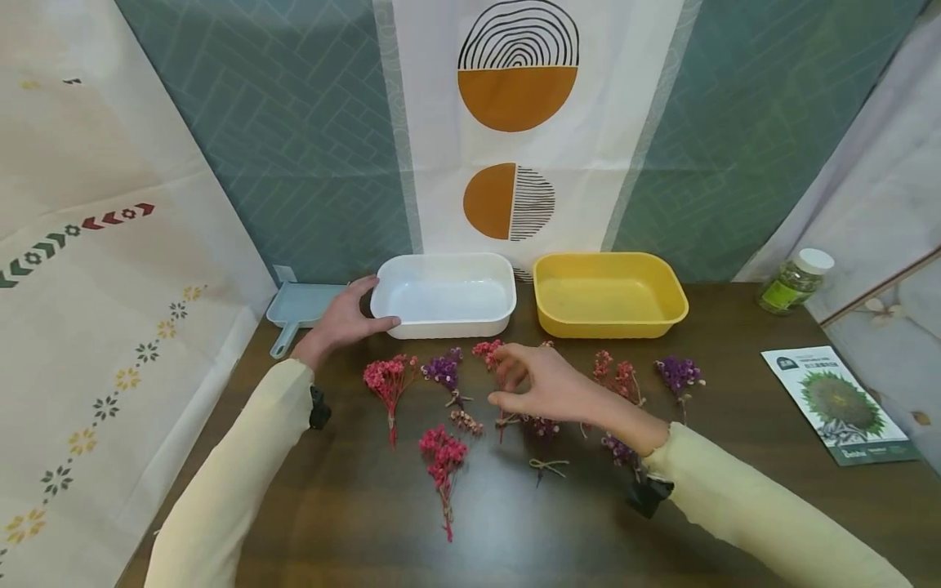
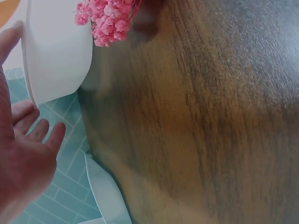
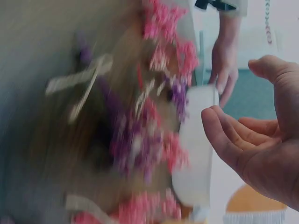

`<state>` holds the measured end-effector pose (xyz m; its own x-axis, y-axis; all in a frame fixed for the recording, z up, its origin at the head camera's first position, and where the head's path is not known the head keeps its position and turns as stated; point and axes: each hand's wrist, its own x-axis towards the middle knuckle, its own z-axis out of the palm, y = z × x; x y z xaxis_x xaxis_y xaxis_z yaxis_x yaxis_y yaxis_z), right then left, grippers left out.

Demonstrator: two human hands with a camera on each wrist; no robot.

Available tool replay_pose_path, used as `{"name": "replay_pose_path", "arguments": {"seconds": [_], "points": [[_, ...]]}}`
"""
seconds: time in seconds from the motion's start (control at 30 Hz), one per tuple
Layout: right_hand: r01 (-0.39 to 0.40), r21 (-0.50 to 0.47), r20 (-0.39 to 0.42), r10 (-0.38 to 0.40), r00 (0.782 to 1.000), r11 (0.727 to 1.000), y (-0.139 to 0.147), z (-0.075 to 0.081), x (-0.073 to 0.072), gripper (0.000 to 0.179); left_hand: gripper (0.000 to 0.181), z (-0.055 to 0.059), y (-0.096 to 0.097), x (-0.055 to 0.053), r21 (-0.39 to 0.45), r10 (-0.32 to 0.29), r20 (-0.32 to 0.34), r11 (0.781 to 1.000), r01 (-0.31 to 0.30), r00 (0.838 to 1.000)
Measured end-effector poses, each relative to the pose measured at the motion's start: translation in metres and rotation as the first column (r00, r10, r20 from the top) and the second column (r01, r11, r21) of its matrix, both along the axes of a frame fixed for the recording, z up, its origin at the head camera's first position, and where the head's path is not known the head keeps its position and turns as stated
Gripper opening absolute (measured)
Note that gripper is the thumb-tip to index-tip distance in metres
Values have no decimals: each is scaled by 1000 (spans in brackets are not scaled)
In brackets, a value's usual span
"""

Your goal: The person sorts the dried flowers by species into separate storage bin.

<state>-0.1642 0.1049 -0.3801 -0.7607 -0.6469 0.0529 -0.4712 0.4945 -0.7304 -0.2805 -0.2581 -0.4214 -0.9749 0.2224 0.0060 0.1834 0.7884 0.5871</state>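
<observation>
A white rectangular basin stands at the back of the table. My left hand grips its left end, thumb at the front corner and fingers along the far side; the left wrist view shows fingertips at the basin's end. My right hand hovers over the bunches of dried flowers, fingers bent, thumb apart, nothing between them. Below and around it lie a pink bunch, a purple bunch and a purple bunch, blurred in the right wrist view. The right hand partly hides some bunches in the head view.
A yellow basin stands right of the white one. More bunches lie about: pink, pink, red, purple. A blue dustpan lies at left; a jar and a seed packet are at right.
</observation>
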Motion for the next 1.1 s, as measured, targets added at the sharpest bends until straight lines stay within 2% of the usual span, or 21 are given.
{"name": "replay_pose_path", "arguments": {"seconds": [0.2, 0.43, 0.7, 0.8, 1.1], "points": [[47, -35, 68, -44, 997, 998, -44, -5, 2, 43, 95, 7, 3, -2, -18, -7, 1, 1000, 7, 1000], [119, -63, 127, -110, 986, 991, -93, -17, 4, 38, 95, 6, 3, 2, -19, 12, 15, 1000, -12, 1000], [141, 8, 84, -141, 986, 990, -135, -32, 5, 45, 96, 3, 3, 1, -25, 18, 8, 1000, -17, 1000], [155, 55, 32, -157, 987, 986, -147, -34, 5, 51, 96, 4, 3, 0, -23, 22, 5, 1000, -22, 1000], [184, 206, -68, -174, 982, 961, -168, -44, 7, 66, 95, 4, 0, 1, -42, 9, -11, 999, -10, 1000]]}}
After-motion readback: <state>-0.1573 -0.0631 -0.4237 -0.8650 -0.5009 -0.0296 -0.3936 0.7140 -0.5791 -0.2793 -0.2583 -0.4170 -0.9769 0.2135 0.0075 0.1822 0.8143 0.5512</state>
